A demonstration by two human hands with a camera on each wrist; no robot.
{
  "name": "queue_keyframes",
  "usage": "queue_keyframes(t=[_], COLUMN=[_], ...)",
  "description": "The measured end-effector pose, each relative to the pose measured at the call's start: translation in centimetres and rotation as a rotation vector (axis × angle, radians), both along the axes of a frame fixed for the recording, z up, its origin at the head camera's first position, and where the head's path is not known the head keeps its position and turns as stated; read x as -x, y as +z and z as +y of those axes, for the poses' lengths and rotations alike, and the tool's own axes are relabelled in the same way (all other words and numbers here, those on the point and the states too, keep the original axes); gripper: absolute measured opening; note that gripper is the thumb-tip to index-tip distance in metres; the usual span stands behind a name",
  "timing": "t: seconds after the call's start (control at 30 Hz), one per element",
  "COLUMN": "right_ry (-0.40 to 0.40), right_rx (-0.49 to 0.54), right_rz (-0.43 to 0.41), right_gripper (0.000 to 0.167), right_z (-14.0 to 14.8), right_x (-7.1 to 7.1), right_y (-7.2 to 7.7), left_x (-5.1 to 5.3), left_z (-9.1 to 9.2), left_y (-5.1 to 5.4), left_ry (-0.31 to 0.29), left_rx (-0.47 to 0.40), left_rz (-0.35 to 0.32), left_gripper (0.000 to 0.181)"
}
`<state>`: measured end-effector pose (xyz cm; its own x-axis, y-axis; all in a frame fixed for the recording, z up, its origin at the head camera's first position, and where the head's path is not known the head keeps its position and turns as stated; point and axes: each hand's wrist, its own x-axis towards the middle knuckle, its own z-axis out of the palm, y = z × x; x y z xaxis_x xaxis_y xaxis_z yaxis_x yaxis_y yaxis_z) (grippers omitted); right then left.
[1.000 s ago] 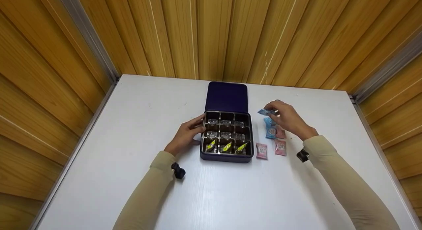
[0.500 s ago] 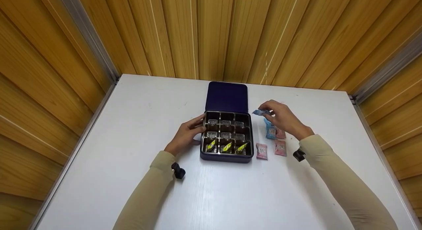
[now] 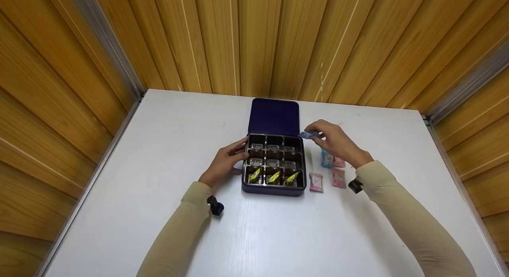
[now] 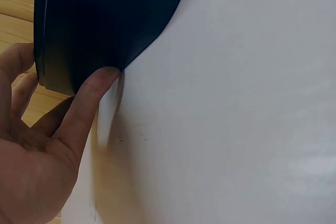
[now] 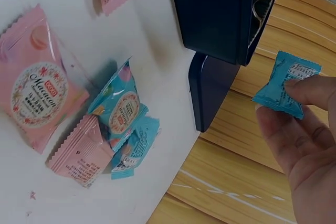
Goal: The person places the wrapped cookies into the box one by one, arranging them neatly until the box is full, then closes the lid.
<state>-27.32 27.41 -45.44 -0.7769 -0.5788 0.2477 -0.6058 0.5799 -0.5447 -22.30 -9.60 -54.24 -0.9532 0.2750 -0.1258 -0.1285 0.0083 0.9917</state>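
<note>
Packet (image 5: 280, 76), blue, pinched in your right hand (image 3: 332, 141), just beside the far right corner of the tin box (image 3: 274, 190); your left hand (image 3: 223, 162) grips its left side. Squeeze lightly and clear the rim (image 3: 303, 163) from above.

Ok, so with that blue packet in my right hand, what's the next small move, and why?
I'd probably bring your right hand left over the tin and lower the blue packet into an empty middle-row compartment. That packet is by the tin's far right corner, your left hand holds the tin's left side, and the near row already has three yellow packets.
</note>
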Motion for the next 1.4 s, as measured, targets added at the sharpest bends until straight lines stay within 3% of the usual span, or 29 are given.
queue_keyframes(t=[0.6,0.97,1.4], right_ry=[0.058,0.126,0.171], right_rx=[-0.003,-0.038,-0.087], right_rz=[-0.012,0.041,0.020], right_gripper=[0.028,0.028,0.029], right_z=[-3.1,-4.8,-7.2], right_x=[-0.2,-0.4,-0.8], right_y=[0.6,0.7,1.0], left_x=[0.2,0.2,0.2], left_z=[-0.2,-0.2,0.0], left_y=[0.2,0.4,0.3], left_ry=[0.006,0.015,0.024], left_rx=[0.004,0.010,-0.004], left_rz=[0.001,-0.025,-0.023], left_gripper=[0.062,0.062,0.061])
